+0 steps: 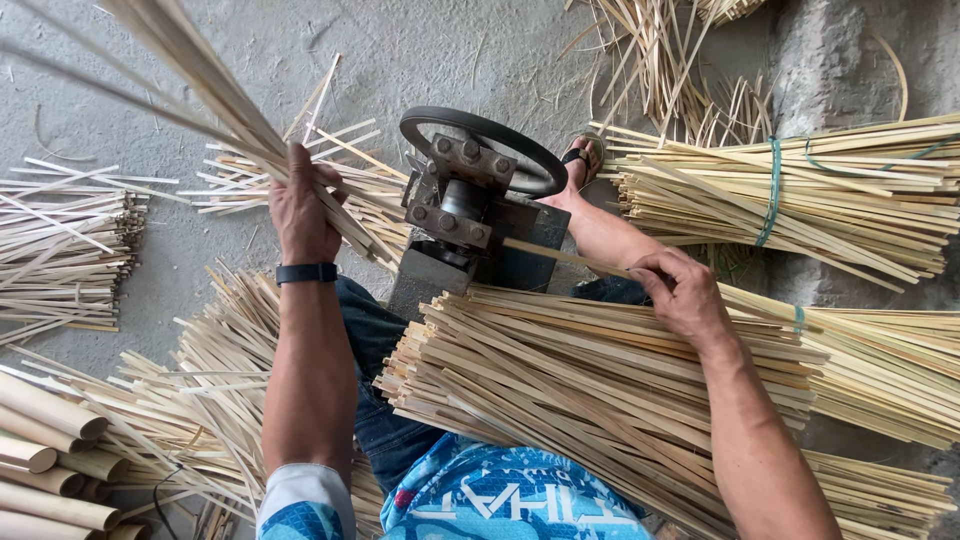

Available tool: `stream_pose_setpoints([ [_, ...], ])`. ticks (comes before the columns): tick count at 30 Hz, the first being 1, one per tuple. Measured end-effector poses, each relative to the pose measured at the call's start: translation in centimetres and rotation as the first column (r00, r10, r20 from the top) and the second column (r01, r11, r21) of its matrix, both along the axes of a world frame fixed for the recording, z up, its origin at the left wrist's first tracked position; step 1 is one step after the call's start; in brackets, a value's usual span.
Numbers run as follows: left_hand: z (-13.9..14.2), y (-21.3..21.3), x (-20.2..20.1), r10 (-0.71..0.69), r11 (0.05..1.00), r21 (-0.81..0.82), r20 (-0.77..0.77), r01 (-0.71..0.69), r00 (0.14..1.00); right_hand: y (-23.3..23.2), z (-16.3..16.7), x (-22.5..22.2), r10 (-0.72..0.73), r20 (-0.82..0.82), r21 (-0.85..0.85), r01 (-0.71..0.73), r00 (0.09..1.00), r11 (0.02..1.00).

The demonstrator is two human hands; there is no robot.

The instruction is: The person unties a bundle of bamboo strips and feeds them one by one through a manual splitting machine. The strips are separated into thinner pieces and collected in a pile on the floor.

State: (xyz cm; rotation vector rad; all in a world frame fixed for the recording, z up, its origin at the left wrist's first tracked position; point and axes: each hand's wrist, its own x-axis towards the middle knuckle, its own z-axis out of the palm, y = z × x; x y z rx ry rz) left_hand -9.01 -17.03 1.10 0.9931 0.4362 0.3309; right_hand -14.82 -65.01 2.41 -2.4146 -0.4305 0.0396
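I am sitting over a concrete floor that is carrying bamboo on every side, and I am noting the stock from the biggest lot down. The broad stack of split bamboo strips is lying across my lap, its long axis running from lower right up toward the machine at centre. Two tied bundles are lying to my right, bound with green bands. Loose slivers are spreading across the floor to my left, and whole bamboo tubes are lying at the lower left corner. No container is showing; everything is resting in open piles. The metal splitting machine is standing between my knees, its black handwheel on top. My left hand is closing tight round a sheaf of thin slivers, holding it raised up and away to the left of the machine, fanning toward the upper left. My right hand is resting on the lap stack with thumb and fingertips pinching a single strip. That strip is pointing straight from my fingers leftward into the machine's mouth, its near end touching the housing, so the right hand is the nearer one to the feed.
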Motion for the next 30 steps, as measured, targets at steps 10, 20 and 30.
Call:
stream_pose_setpoints([
  [10,-1.0,-0.8,-1.3,-0.067,0.997,-0.032,-0.102,0.064,0.993,1.2,-1.2,0.1,-0.217,0.105,-0.022,0.220,0.970,0.975],
  [20,-0.6,-2.6,-1.2,-0.112,0.988,0.092,-0.158,0.128,0.981,4.7,-1.5,0.2,0.072,0.208,-0.054,-0.062,0.975,0.997],
  [30,-1.2,-3.4,-0.7,-0.171,0.985,0.013,-0.112,0.174,0.979,3.1,-0.7,0.8,-0.019,-0.275,-0.459,-0.113,0.961,0.881],
])
